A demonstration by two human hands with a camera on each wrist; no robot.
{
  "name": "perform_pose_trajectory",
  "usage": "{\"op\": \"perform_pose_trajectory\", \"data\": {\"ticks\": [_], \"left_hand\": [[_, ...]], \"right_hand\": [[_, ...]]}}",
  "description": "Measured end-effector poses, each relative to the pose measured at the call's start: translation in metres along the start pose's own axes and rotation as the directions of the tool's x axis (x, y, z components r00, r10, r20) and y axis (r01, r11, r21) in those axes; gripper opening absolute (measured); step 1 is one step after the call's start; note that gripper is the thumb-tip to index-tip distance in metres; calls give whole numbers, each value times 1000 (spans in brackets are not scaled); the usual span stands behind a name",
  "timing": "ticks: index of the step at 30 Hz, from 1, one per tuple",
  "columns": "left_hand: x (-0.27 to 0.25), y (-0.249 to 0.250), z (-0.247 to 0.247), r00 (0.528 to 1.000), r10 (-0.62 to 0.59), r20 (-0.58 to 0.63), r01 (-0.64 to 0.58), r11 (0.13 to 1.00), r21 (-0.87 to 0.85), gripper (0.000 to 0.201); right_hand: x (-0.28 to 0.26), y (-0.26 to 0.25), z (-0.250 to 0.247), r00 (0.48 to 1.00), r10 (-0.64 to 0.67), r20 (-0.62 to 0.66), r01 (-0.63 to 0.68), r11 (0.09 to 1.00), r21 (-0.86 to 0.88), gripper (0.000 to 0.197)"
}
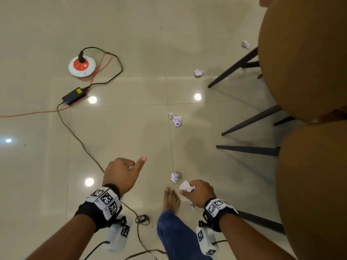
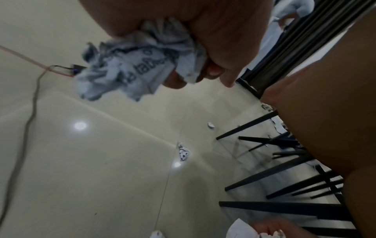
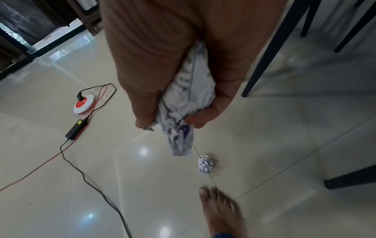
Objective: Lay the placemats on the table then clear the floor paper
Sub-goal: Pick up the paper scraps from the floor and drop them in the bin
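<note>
Both hands carried crumpled paper above the tiled floor.

We saw the left hand (image 1: 120,172) closed around a crumpled wad (image 2: 134,64) with its thumb stuck out, and the right hand (image 1: 199,191) curled around a second crumpled sheet (image 3: 187,103) whose end hung below the fingers. Four more paper balls lay on the floor (image 1: 131,128): the nearest ball (image 1: 174,177) just ahead of the bare foot (image 1: 170,199), another (image 1: 176,120) farther along the tile seam, and two (image 1: 198,72) (image 1: 246,44) near the dark chair legs (image 1: 249,121). A round red-and-white socket reel (image 1: 82,66) and a black power adapter (image 1: 74,96) sat well apart to the left.
</note>
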State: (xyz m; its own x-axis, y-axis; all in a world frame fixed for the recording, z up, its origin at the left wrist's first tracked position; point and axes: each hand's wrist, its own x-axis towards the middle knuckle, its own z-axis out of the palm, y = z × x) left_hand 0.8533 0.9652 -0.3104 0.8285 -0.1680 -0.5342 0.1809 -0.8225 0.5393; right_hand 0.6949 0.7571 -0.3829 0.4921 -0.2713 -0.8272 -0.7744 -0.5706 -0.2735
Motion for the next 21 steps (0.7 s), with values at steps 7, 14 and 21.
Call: {"op": "perform_pose_trajectory", "data": {"ticks": [7, 14, 21], "left_hand": [[89, 56, 30, 986, 125, 110, -132, 990, 56, 59], [176, 71, 91, 913, 169, 371, -249, 952, 177, 32], [297, 37, 201, 801, 271, 534, -509, 778, 368, 30]], "right_hand": [[33, -4, -14, 997, 82, -13, -80, 988, 132, 17], [90, 15, 8, 982, 164, 89, -180, 959, 217, 46], [213, 40, 78, 967, 241, 85, -254, 942, 219, 54]]}}
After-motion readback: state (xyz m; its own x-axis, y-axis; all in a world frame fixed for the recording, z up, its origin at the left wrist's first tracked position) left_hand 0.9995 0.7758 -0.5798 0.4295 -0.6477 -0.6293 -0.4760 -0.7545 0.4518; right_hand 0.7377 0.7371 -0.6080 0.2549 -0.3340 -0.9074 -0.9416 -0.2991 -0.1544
